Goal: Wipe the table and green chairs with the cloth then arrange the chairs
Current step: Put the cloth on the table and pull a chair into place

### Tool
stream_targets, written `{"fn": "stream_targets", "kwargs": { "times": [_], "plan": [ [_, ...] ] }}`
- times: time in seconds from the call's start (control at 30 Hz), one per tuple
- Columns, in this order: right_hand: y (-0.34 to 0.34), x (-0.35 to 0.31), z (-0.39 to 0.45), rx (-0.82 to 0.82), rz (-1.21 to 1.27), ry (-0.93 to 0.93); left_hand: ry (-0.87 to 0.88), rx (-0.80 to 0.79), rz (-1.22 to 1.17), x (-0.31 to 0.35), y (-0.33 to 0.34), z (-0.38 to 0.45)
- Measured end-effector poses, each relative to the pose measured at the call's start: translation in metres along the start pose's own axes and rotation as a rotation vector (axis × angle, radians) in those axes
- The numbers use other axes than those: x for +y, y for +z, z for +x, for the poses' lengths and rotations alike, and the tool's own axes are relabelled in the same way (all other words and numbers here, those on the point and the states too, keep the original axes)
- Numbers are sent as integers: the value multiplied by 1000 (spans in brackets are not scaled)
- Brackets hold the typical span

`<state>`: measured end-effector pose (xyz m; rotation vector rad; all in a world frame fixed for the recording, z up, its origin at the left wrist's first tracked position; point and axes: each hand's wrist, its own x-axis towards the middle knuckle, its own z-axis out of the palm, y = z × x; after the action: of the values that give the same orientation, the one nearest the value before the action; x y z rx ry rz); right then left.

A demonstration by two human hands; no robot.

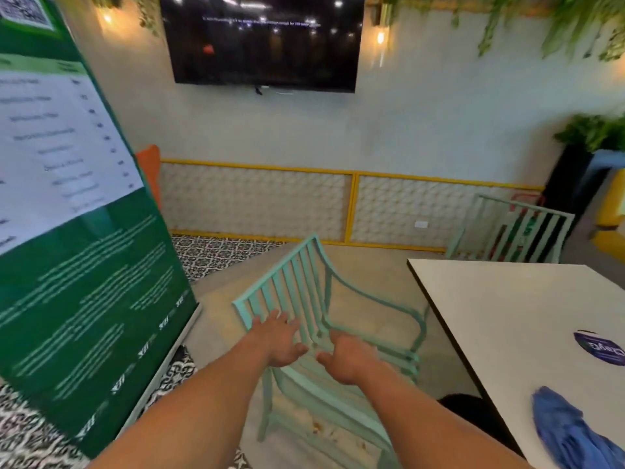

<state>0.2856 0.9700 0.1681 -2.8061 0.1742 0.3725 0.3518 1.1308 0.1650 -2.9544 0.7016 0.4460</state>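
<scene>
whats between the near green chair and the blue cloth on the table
In the head view, only bare white tabletop and its dark edge separate the near green chair from the blue cloth. The purple sticker sits farther back.

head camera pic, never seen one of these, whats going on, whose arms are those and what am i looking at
This is one picture from a wide-angle camera worn on a person's head, looking forward and down, so the two bare arms are the wearer's own. The left hand and right hand reach out, open, to the near green chair, which looks tilted; neither clearly grips it. To the right stands a white table with a crumpled blue cloth and a round dark sticker on it. A second green chair stands behind the table. A green banner fills the left side.
</scene>
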Motion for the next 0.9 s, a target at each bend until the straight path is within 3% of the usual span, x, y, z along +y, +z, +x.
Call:
{"fn": "stream_targets", "kwargs": {
  "times": [0.17,0.4,0.6,0.9],
  "plan": [
    [21,-57,69,2,12,53,-15,-22,24,-96,-5,25],
    [36,-128,160,7,93,282,62,-83,89,-206,-19,79],
    [38,-160,218,27,180,414,171,-110,118,-251,-32,137],
    [50,-151,336,37,327,533,311,-110,187,-285,-59,267]
  ]
}}
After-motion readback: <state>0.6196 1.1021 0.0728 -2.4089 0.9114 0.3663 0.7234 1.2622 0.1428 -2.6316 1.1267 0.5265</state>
